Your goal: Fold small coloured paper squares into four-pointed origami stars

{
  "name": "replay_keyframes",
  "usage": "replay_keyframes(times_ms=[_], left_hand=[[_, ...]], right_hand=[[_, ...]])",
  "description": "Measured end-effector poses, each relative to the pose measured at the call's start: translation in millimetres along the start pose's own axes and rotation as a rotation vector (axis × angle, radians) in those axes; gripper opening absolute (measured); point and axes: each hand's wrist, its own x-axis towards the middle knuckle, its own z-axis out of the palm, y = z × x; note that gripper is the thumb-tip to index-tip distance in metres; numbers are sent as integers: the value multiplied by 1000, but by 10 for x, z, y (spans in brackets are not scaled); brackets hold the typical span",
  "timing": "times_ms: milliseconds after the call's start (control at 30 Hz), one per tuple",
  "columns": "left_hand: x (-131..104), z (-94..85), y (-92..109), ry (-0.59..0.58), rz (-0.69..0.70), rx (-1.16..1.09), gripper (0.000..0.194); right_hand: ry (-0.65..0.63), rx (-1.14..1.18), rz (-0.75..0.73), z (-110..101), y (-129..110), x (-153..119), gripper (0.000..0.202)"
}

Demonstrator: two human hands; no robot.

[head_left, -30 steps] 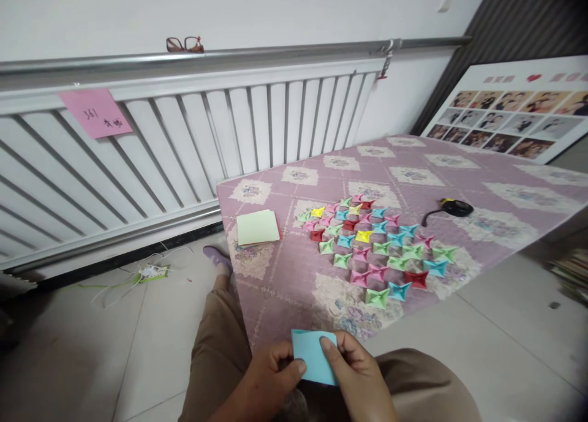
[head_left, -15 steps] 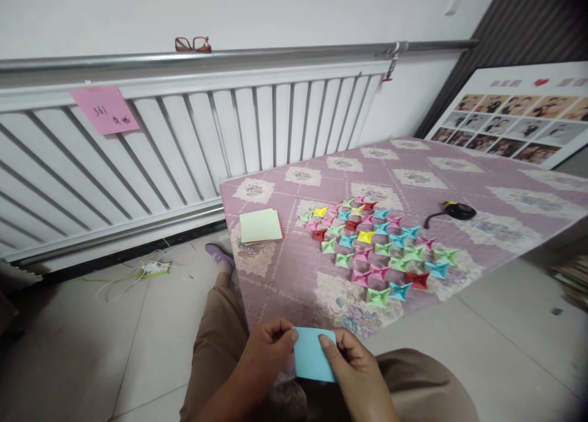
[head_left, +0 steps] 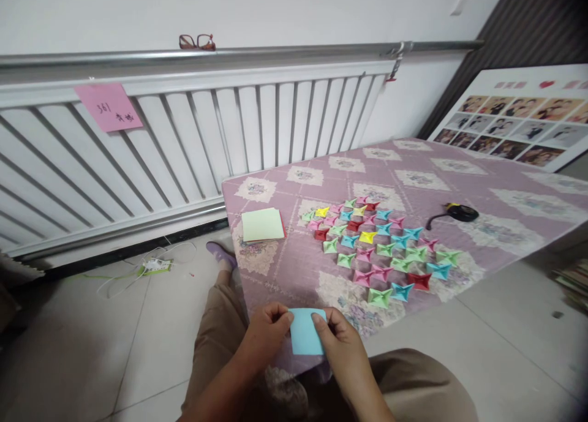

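Note:
A light-blue square of paper point(head_left: 306, 335) is held up over the near corner of the table, flat and facing me. My left hand point(head_left: 270, 331) pinches its upper left edge between thumb and fingers. On the opposite side my right hand point(head_left: 339, 339) grips the upper right edge, thumb lying across the front of the sheet. Beyond my hands, several folded paper pieces point(head_left: 366, 237) in green, pink, blue, red and yellow stand in rows on the purple patterned tablecloth point(head_left: 280, 281). Left of them lies a stack of paper sheets point(head_left: 263, 225), pale green on top with red showing beneath.
A black object with a short cable point(head_left: 462, 212) lies right of the folded pieces. Behind the table runs a white radiator point(head_left: 257, 125), with glasses point(head_left: 197, 41) on the pipe above. A photo board point(head_left: 519, 116) leans at the back right. A power strip point(head_left: 156, 266) sits on the floor.
Both hands have risen slightly, away from me and a little left, carrying the blue paper. Its lower edge now looks straighter. The folded pieces and the stack stay as they were.

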Motion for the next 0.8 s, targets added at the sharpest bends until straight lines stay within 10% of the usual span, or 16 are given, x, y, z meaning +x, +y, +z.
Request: replay_keyframes(times_ms=[800], left_hand=[[-93,-43,-123,-194,21,-187,29]], right_hand=[[84,30,-16,139,-186,42,38]])
